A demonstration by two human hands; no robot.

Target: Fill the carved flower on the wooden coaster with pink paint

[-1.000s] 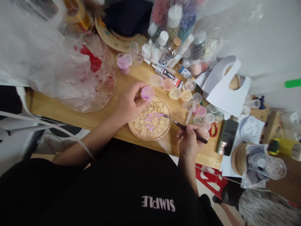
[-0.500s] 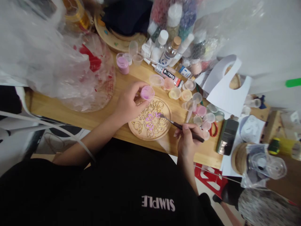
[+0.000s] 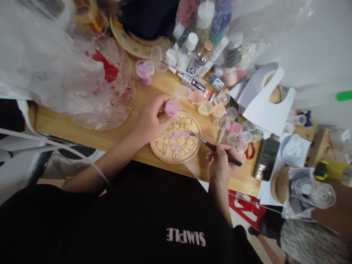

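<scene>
My left hand pinches a small clear plastic cup with lilac paste inside, holding it over the upper edge of a round wooden plaque. Raised gold outlines of flowers cover the plaque, and several petals of the middle flower are filled with lilac. In my right hand is a small palette knife, gripped by its dark handle. Its metal tip points left and lies at the upper right petals; whether it touches the surface I cannot tell.
Several little cups of coloured paste stand right of the plaque, near red-handled scissors and a phone. Behind are a B-7000 glue tube, bottles and a purple jar. Plastic bags fill the left.
My right hand and the palette knife have shifted slightly to the right, the tip moving a little along the petals. My left hand still holds the cup in nearly the same place.
</scene>
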